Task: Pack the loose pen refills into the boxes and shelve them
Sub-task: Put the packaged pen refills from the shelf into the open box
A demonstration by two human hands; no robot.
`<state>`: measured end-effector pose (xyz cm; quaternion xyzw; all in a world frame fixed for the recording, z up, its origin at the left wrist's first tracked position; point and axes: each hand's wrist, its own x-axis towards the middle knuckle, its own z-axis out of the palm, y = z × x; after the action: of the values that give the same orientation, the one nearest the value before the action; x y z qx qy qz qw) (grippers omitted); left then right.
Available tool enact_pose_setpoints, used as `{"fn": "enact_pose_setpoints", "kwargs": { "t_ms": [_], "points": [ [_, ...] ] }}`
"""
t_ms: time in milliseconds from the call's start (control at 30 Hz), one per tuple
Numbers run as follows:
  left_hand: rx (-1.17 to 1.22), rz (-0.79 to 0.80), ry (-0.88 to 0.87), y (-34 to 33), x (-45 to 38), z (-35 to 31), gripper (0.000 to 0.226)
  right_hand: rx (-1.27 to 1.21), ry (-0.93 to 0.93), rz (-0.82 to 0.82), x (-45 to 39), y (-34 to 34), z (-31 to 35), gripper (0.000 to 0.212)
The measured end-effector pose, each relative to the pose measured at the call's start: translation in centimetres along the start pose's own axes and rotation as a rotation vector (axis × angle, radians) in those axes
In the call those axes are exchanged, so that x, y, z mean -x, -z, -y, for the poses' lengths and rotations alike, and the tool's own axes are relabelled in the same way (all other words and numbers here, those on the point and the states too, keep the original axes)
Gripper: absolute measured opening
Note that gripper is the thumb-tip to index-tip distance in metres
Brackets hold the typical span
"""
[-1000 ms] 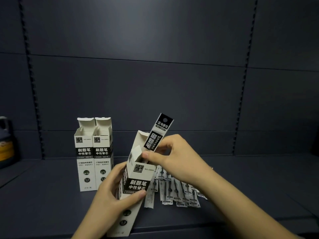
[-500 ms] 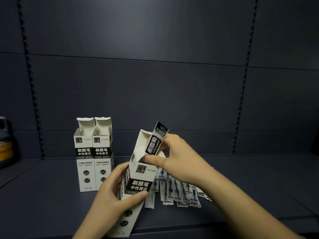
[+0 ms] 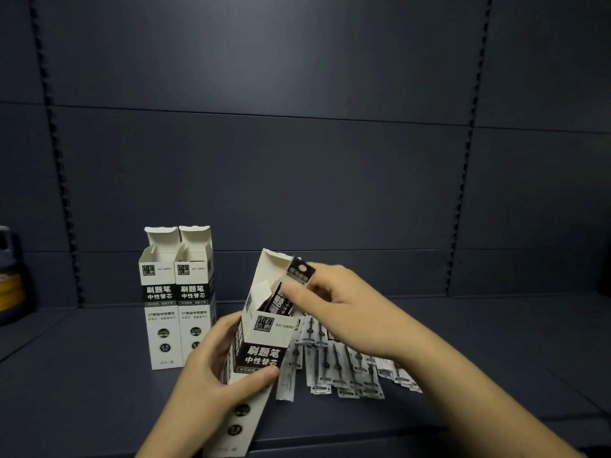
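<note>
Dark shelf [image 3: 463, 358], two boxes [image 3: 178, 299], loose refills [image 3: 344, 368]

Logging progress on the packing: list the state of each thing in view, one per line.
Held box: tilted, top flap open, gripped by left hand.
Refill pack: partly inside the held box, pinched by right hand.
Two boxes: upright on shelf, side by side, flaps open.
Loose refill packs: lying on shelf, unpacked.

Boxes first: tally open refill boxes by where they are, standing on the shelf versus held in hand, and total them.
Standing boxes on the shelf: 2, left box and right box
Held box, gripped by the left hand: 1
Total: 3
</note>
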<state>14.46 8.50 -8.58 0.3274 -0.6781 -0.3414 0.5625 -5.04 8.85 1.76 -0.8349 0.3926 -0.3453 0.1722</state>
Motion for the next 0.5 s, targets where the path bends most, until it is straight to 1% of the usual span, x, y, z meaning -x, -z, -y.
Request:
{"fn": "enact_pose_setpoints", "kwargs": {
  "t_ms": [33, 67, 100, 167, 267, 333, 400, 500],
  "points": [
    [-0.006, 0.003, -0.003, 0.0, 0.0, -0.1, 0.064, -0.004, 0.026, -0.034, -0.1, 0.1, 0.2, 0.022],
    [-0.013, 0.004, -0.008, -0.1, 0.0, -0.3, 0.062, -0.016, 0.046, -0.069, -0.1, 0.1, 0.3, 0.012],
    [-0.019, 0.004, -0.011, -0.1, 0.1, -0.4, 0.061, -0.025, 0.056, -0.099, -0.2, 0.1, 0.2, 0.008],
    [-0.027, -0.002, -0.011, -0.2, 0.1, -0.5, 0.061, -0.024, 0.055, -0.129, -0.2, 0.0, 0.2, 0.003],
    [-0.014, -0.006, -0.009, -0.2, 0.1, -0.6, 0.06, 0.006, 0.031, -0.115, -0.3, 0.1, 0.3, 0.01],
    [-0.012, -0.003, -0.012, -0.2, 0.1, -0.6, 0.06, 0.027, 0.023, -0.026, -0.3, 0.4, 0.4, 0.01],
    [-0.01, 0.012, -0.011, -0.2, 0.2, -0.7, 0.06, 0.034, 0.028, 0.111, 0.0, 1.0, 0.7, 0.011],
    [-0.003, 0.013, -0.008, -0.1, 0.2, -0.6, 0.061, -0.009, 0.044, 0.261, 0.7, 1.7, 1.4, 0.021]
  ]
}}
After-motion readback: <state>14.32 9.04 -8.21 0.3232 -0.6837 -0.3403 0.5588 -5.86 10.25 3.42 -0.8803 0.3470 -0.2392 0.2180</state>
